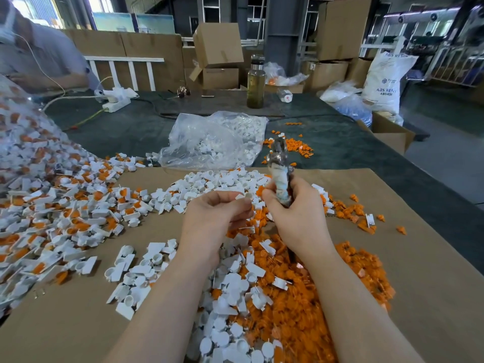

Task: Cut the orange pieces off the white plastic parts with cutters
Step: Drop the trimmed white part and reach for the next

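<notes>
Two hands: left hand [213, 218] fingers pinching a white part [240, 197], right hand [293, 213] fingers around cutters [280, 171].

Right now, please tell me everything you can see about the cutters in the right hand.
The cutters are a metal hand tool held nearly upright, head up, above the brown cardboard sheet. The head looks grey, shiny and a little blurred, so I cannot tell if its blades are open. The handles seem wrapped in pale, worn cloth or tape. The right hand grips the handles, its fingers curled round them. Nothing else touches the tool.
</notes>
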